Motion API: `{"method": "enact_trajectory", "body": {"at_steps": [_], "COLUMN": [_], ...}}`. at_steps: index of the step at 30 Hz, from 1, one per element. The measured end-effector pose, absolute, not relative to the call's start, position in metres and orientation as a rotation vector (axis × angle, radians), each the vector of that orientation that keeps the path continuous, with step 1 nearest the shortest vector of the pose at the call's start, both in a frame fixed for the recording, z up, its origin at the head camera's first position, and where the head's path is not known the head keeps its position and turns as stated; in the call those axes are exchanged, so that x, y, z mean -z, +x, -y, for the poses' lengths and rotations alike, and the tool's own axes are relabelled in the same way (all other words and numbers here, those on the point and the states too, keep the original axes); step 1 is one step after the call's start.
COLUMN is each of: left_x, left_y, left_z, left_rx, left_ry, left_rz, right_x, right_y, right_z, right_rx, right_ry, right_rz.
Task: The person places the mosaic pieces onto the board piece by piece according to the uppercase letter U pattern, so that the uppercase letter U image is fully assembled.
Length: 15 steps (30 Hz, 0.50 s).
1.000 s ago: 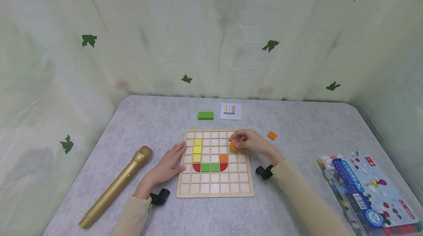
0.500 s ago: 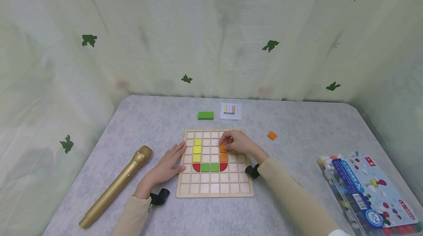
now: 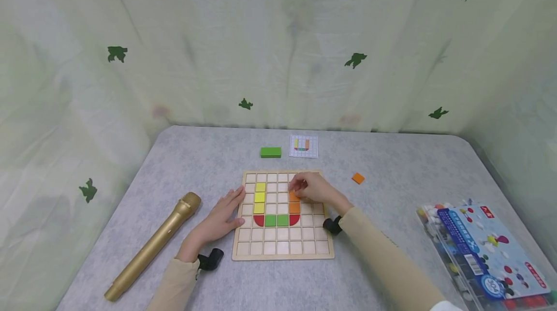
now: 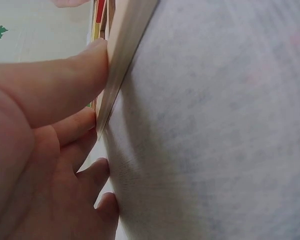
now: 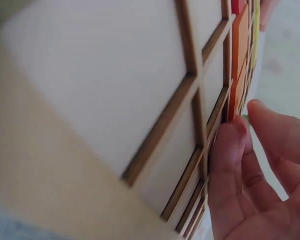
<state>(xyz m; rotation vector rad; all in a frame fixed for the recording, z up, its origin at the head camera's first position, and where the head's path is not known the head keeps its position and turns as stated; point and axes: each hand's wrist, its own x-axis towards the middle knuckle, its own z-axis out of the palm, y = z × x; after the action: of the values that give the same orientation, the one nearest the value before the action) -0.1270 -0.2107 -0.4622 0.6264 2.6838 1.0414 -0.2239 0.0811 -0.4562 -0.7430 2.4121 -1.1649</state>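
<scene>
A wooden grid board point(image 3: 283, 256) lies on the table. Yellow square tiles point(image 3: 259, 197), red curved tiles point(image 3: 258, 220), green square tiles point(image 3: 270, 220) and orange tiles form a U on it. My left hand point(image 3: 219, 216) rests against the board's left edge, fingers extended; the left wrist view shows the thumb point(image 4: 75, 72) touching the wooden rim. My right hand point(image 3: 315, 187) pinches the upper orange tile point(image 3: 293, 197) at its cell, just above another orange tile point(image 3: 294, 208). In the right wrist view, fingertips meet the end of the orange tile point(image 5: 238, 95), partly hiding it.
A loose orange tile point(image 3: 358, 178) lies right of the board. Behind stand a green block point(image 3: 271, 152) and a pattern card point(image 3: 303, 146). A gold microphone point(image 3: 152, 248) lies at left, and a plastic box point(image 3: 491, 253) of colored parts at right.
My right hand has moved left with the orange tile, bringing it to the cell above the other orange one, and has stayed there since. My left hand has not moved.
</scene>
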Motion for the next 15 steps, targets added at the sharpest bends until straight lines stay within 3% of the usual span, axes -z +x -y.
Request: {"method": "enact_trajectory", "body": {"at_steps": [15], "left_x": [0.465], "left_y": [-0.127], "left_z": [0.211], "left_rx": [-1.054], "left_ry": [0.633], "left_rz": [-2.689], "right_x": [0.454], "right_y": [-0.237], "right_z": [-0.142], "right_rx": [1.6], "right_ry": [-0.456], "right_rz": [-2.06]}}
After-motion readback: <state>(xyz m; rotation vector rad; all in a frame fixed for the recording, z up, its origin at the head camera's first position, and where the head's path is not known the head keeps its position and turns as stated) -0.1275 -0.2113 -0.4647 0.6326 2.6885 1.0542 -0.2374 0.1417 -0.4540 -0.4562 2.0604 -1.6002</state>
